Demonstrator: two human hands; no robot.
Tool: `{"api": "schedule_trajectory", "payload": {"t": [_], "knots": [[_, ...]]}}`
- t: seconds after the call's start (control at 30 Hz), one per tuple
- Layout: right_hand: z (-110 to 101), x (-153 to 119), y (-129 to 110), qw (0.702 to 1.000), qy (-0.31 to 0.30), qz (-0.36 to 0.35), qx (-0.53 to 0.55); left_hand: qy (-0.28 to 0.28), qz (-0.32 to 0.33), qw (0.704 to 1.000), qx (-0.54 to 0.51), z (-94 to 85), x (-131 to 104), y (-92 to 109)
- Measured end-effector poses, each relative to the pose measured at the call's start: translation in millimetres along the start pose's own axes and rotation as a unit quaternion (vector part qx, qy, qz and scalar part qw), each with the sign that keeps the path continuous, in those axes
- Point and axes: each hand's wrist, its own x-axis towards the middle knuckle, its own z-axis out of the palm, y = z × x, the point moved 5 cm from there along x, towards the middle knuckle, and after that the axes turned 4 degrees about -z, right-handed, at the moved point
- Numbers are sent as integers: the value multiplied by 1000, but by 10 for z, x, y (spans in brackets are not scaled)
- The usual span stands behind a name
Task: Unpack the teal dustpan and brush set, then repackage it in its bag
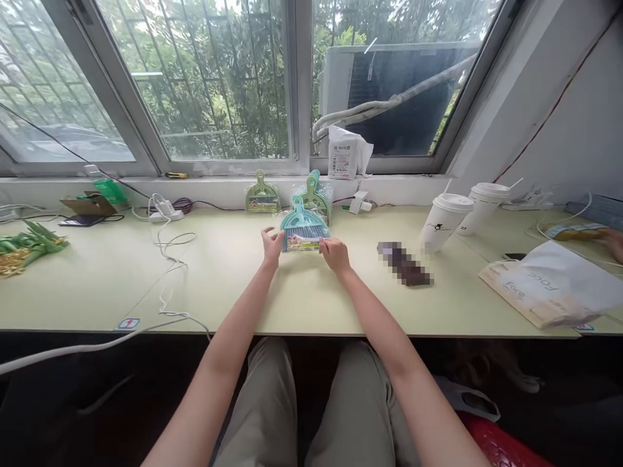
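A teal dustpan-and-brush set (305,230) in clear packaging is held upright over the table (214,285), between both hands. My left hand (272,248) grips its left edge. At its lower right corner, my right hand (335,251) is closed on the packaging. Just behind the set, several similar green and teal sets (314,189) stand against the wall under the window. One green set (262,196) leans there a little to the left.
White cables (168,259) and a power strip (165,213) lie on the left. Right of my hands are a pixelated dark object (406,264), two white cups (445,220) and a paper bag (555,285). Another person's hand (610,243) shows at the far right.
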Motion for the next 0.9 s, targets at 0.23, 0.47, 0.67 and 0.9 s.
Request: {"api": "schedule_trajectory", "payload": {"t": [0.23, 0.47, 0.67, 0.9], "knots": [[142, -77, 215, 951, 13, 210, 226, -147, -111, 973, -137, 239, -88, -159], [-206, 8, 102, 953, 181, 141, 199, -134, -118, 975, -131, 267, -57, -217], [164, -27, 283, 905, 53, 260, 332, -140, -142, 972, -121, 301, -94, -289], [298, -102, 485, 809, 74, 346, 469, -217, -141, 959, -113, 379, -152, -273]]}}
